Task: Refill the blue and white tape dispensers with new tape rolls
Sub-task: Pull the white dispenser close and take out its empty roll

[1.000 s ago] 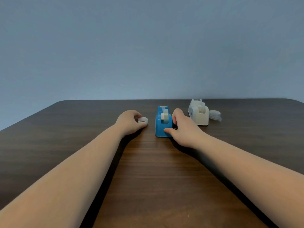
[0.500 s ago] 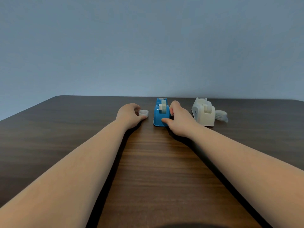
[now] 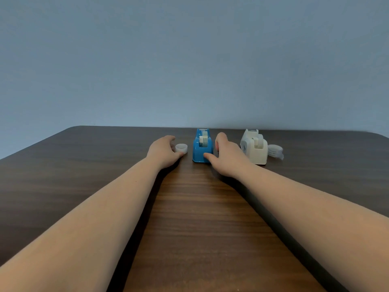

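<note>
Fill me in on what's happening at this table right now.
A person is working on two tape dispensers on a dark wooden table. The right hand grips the blue dispenser, which carries a roll. The left hand rests against a small white ring beside it. The white dispenser stands untouched to the right, with spare tape rolls stacked next to it.

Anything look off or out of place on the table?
Nothing stands out. The blue dispenser and white dispenser stand upright, each with a roll seated. Spare rolls sit stacked beside the white one. A small white ring lies flat by the left hand; the right hand touches the blue dispenser.
</note>
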